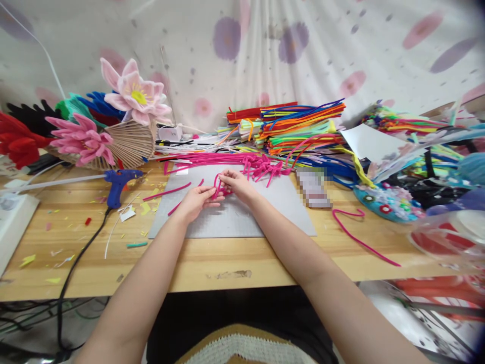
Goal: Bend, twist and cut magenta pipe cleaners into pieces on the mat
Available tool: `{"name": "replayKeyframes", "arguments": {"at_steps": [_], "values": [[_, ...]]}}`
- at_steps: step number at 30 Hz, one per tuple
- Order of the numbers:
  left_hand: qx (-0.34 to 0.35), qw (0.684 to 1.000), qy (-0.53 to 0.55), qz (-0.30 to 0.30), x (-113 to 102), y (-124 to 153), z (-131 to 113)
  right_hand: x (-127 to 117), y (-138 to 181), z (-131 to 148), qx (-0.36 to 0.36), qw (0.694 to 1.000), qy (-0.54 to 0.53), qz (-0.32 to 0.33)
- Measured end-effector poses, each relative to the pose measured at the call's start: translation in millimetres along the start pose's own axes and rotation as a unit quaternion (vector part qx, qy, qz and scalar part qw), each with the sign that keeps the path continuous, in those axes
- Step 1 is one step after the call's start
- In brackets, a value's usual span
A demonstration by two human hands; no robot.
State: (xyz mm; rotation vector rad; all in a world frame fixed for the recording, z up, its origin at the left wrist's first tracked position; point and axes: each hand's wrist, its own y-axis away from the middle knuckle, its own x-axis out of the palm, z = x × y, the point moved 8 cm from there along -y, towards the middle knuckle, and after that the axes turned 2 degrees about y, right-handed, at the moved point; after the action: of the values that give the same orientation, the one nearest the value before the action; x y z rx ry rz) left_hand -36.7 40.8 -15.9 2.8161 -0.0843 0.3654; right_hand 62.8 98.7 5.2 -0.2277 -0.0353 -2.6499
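Note:
Both of my hands meet over the grey cutting mat (235, 217) on the wooden table. My left hand (197, 198) and my right hand (237, 183) pinch a bent pink pipe cleaner (220, 186) between their fingertips. It forms a small loop between them. A heap of bent pink pipe cleaners (261, 166) lies just beyond my right hand at the mat's far edge. Loose pink pieces (166, 192) lie on the mat to the left of my left hand.
A blue glue gun (118, 183) with a black cord lies at the left. Pink pipe-cleaner flowers (132, 96) stand at the back left. Stacks of coloured pipe cleaners (299, 124) fill the back. One long pink pipe cleaner (359, 237) lies at the right. Paper scraps litter the table.

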Motion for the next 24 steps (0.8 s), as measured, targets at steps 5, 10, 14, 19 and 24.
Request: {"name": "replayKeyframes", "arguments": {"at_steps": [5,10,14,19,24], "values": [[0.000,1.000,-0.001,-0.006,1.8,0.6,0.7,4.4,1.3,-2.0,-0.007,1.000,0.000,0.018],[-0.002,1.000,0.001,-0.003,4.1,1.4,0.9,3.3,1.3,-2.3,0.000,1.000,-0.008,0.016],[-0.023,0.999,0.043,0.021,5.8,1.8,2.7,4.6,5.4,-4.9,0.032,0.995,-0.075,0.057],[-0.095,0.983,0.145,0.061,13.7,8.1,6.2,11.3,8.7,-6.3,0.061,0.976,-0.171,0.117],[-0.137,0.967,0.197,0.086,20.2,13.0,9.0,10.9,4.7,-7.8,0.047,0.978,-0.187,0.081]]}}
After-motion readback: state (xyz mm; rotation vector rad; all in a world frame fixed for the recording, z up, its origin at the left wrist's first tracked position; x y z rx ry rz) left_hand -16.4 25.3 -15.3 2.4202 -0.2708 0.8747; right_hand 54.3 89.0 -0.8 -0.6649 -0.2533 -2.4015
